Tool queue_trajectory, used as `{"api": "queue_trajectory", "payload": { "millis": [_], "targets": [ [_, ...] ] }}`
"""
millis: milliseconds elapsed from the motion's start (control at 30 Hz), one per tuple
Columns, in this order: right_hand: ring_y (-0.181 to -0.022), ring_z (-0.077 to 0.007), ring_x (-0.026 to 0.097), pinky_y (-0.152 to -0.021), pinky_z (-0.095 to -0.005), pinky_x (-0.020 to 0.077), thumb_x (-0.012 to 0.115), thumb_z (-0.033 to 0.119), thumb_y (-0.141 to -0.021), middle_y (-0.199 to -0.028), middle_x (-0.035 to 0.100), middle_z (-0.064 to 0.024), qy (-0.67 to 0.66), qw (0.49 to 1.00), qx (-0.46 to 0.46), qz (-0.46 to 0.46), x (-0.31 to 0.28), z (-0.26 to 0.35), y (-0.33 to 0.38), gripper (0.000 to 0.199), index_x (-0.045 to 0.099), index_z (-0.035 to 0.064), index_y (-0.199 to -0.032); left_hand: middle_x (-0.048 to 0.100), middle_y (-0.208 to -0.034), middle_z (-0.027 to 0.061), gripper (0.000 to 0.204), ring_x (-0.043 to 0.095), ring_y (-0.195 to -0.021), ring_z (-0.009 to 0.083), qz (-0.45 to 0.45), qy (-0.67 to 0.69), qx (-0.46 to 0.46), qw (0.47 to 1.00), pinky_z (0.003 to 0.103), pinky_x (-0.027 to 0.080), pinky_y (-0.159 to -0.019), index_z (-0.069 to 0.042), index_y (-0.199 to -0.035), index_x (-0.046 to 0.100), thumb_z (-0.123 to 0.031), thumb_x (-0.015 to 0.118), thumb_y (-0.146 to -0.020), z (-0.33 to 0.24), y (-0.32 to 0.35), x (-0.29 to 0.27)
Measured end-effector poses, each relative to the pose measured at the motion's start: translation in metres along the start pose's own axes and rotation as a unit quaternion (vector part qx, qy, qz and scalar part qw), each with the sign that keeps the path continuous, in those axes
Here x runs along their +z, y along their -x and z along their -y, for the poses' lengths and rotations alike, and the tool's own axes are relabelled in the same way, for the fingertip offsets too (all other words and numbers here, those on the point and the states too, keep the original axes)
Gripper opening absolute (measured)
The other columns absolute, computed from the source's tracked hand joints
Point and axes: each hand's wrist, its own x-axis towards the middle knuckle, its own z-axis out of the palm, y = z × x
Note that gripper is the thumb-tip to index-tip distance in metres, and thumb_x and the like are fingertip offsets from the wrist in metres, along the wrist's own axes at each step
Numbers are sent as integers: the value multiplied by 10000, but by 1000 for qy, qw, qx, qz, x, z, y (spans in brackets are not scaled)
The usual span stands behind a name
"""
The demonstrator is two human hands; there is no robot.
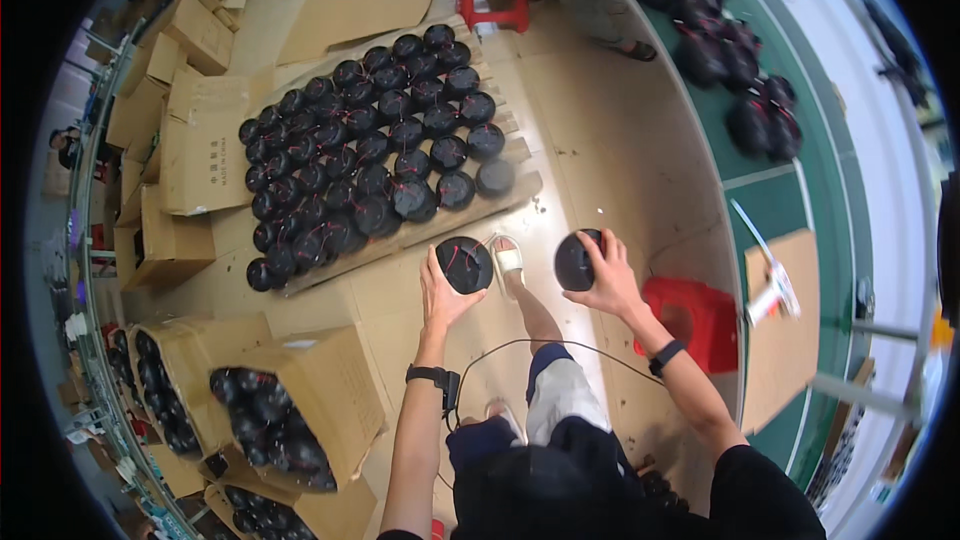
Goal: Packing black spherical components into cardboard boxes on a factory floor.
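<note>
My left hand point(446, 298) is closed around a black round part point(465, 267) with thin red wires on its top face. In my right hand point(608, 278) is a second black round part point(573, 262), gripped from its right side with the fingers over its edge. Both parts are held up above the floor, apart from each other. Ahead and to the left, rows of similar black round parts point(372, 148) stand close together on a low wooden pallet point(515, 198); many show red wires.
Open cardboard boxes point(345, 390) of black parts stand at the lower left, more boxes point(205, 145) further up. On the right runs a green conveyor belt point(770, 200) carrying black parts, with a red stool point(690, 325) beside it. Another person's sandalled foot point(640, 50) is at the top.
</note>
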Motion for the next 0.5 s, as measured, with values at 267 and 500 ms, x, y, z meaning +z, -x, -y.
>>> {"api": "queue_trajectory", "payload": {
  "millis": [267,500],
  "targets": [
    [-1293,-539,330,-940,-629,451,857,322,-549,-1466,280,-236,45,996,-43,68,211,-63,-309,1048,355,314,-1469,361,-1407,225,1183,404,-1292,414,6,-101,-28,994,474,386,-1068,-59,-1451,258,-241,932,-496,72,-270,124],
    [-1341,-504,310,-998,-669,365,888,341,-546,-1534,238,-223,134,977,-91,140,299,-71,-381,1103,306,353,-1483,337,-1454,232,1204,381,-1322,399,65,-175,-22,982,453,336,-1114,-8,-1459,233,-296,935,-524,125,-331,177]
  ]
}}
